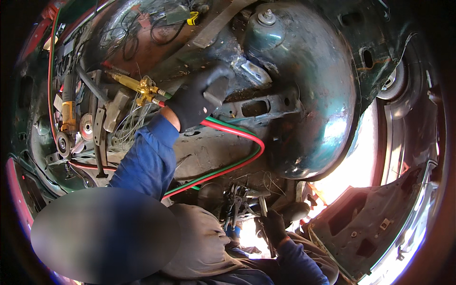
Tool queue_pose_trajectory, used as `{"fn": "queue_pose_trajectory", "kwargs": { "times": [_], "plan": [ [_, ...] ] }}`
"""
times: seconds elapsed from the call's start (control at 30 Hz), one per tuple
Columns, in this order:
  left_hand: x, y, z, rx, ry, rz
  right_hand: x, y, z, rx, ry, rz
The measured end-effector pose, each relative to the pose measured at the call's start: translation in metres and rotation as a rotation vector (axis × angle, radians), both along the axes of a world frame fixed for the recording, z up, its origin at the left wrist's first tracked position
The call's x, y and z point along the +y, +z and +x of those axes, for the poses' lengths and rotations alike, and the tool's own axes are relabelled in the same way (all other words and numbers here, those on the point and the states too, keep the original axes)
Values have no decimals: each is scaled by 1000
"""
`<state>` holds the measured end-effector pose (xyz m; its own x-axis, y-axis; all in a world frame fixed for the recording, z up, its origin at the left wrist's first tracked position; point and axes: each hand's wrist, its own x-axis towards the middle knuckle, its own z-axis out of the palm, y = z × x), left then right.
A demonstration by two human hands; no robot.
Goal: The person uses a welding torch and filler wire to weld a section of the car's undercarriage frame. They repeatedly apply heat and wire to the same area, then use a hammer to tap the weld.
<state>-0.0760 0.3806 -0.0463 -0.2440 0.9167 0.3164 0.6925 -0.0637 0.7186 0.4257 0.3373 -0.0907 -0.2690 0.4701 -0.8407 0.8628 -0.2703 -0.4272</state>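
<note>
My left hand (pixel 190 102), in a black glove and blue sleeve, reaches out over the dented body panel. Its fingers are wrapped around a dark grey block (pixel 217 92), likely metal, beside a bent bright patch of sheet metal (pixel 256 72). Low on the right, my right hand (pixel 274 227), also gloved, is closed on the handle of a hammer (pixel 263 205). The hammer's head points up, away from me. Red and green twin hoses (pixel 256 142) pass under my left wrist and loop back toward me. Just left of that wrist lies a brass torch (pixel 137 87).
A rounded dark green wheel arch (pixel 308 95) bulges up on the right. Several tools lie at left, among them an angle grinder (pixel 69 107) and another hammer (pixel 116 111). Pliers (pixel 236 204) lie near my right hand. A loose panel (pixel 375 223) stands at lower right.
</note>
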Motion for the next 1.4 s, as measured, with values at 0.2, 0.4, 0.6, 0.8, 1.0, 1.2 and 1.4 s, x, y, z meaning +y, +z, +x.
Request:
{"fn": "queue_pose_trajectory", "kwargs": {
  "times": [0.2, 0.4, 0.6, 0.8, 1.0, 1.2, 1.4],
  "plan": [
    [-5, 7, -17, 324, -103, -95, 38, 111, -49, 68, 134, 234],
    [17, -1, -32, 164, -215, -41, 66, 191, -111, 271, 193, 385],
    [35, 10, -39, 159, -368, 4, 92, 201, -136, 436, 439, 607],
    [41, 4, -51, 170, -429, 21, 107, 196, -157, 503, 772, 801],
    [36, -8, -62, 129, -420, -24, 112, 208, -209, 618, 1107, 993],
    [34, 2, -59, 83, -411, -25, 107, 212, -235, 590, 1264, 1119],
    [43, -9, -60, 59, -434, -21, 118, 195, -253, 481, 1305, 1308]
  ]
}}
